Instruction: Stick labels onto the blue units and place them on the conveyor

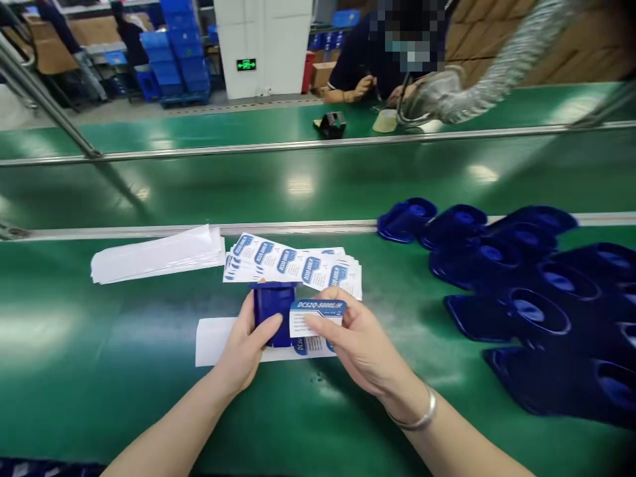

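My left hand (248, 344) grips a dark blue plastic part (275, 308) by its left side, thumb across its front. Between the thumb and fingers of my right hand (355, 338) is a blue-and-white printed label (318, 317), held flat beside the blue part's right edge. Whether the label touches the part I cannot tell. Under both hands lies a label sheet (216, 341), white on the left and with printed labels toward the right. Just beyond my hands is a loose stack of label sheets (293, 262) with several blue-headed labels.
White paper strips (156, 255) are piled at the left. Several dark blue plastic parts (527, 308) cover the right of the green table (99, 377). Behind a metal rail (248, 149), a person (368, 66) works near a flexible silver duct (501, 66).
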`<control>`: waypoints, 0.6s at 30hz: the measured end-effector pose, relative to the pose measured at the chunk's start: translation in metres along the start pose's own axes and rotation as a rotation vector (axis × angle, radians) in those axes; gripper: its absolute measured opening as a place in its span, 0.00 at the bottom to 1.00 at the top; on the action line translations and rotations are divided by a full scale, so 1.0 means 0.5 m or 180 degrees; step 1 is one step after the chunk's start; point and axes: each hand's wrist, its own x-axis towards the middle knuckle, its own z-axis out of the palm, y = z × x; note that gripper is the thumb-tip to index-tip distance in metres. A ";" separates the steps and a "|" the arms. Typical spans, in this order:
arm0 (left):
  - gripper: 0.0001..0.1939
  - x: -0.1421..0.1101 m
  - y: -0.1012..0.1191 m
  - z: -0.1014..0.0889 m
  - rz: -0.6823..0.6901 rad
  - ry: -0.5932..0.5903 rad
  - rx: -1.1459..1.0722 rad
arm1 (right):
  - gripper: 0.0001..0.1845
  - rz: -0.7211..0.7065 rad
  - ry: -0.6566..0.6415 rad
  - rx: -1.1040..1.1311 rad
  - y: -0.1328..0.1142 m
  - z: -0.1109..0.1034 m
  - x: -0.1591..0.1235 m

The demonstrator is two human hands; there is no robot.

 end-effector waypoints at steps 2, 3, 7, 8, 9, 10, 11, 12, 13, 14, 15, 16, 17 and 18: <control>0.38 -0.005 -0.002 -0.005 -0.0041 -0.0027 -0.0003 | 0.16 0.0086 -0.0030 -0.0050 0.003 0.002 -0.004; 0.38 -0.007 -0.003 -0.006 -0.0058 -0.0035 -0.0004 | 0.16 0.0115 -0.0030 -0.0059 0.004 0.004 -0.006; 0.37 -0.012 -0.005 -0.007 -0.0156 -0.0040 -0.0040 | 0.17 0.0119 0.0009 -0.0105 0.007 0.011 -0.010; 0.37 -0.013 -0.005 -0.007 -0.0196 -0.0039 -0.0056 | 0.16 0.0117 0.0013 -0.0123 0.008 0.012 -0.010; 0.37 -0.013 -0.005 -0.006 -0.0228 -0.0032 -0.0072 | 0.16 0.0120 0.0014 -0.0141 0.009 0.012 -0.010; 0.38 -0.013 -0.005 -0.006 -0.0249 -0.0022 -0.0086 | 0.16 0.0127 0.0020 -0.0155 0.010 0.012 -0.010; 0.38 -0.013 -0.005 -0.006 -0.0263 -0.0014 -0.0095 | 0.17 0.0142 0.0026 -0.0166 0.010 0.011 -0.009; 0.38 -0.013 -0.004 -0.006 -0.0270 -0.0011 -0.0097 | 0.17 0.0160 0.0036 -0.0177 0.011 0.011 -0.009; 0.38 -0.013 -0.004 -0.006 -0.0278 -0.0017 -0.0094 | 0.17 0.0178 0.0041 -0.0186 0.011 0.011 -0.009; 0.38 -0.013 -0.003 -0.005 -0.0285 -0.0028 -0.0089 | 0.17 0.0196 0.0042 -0.0195 0.011 0.010 -0.009; 0.38 -0.012 -0.003 -0.005 -0.0293 -0.0042 -0.0084 | 0.18 0.0208 0.0042 -0.0199 0.010 0.010 -0.009; 0.38 -0.012 -0.002 -0.005 -0.0302 -0.0057 -0.0080 | 0.18 0.0221 0.0042 -0.0201 0.010 0.010 -0.009; 0.38 -0.012 -0.003 -0.005 -0.0309 -0.0067 -0.0079 | 0.18 0.0230 0.0044 -0.0204 0.010 0.010 -0.009; 0.38 -0.013 -0.003 -0.005 -0.0313 -0.0069 -0.0079 | 0.18 0.0233 0.0051 -0.0205 0.010 0.011 -0.010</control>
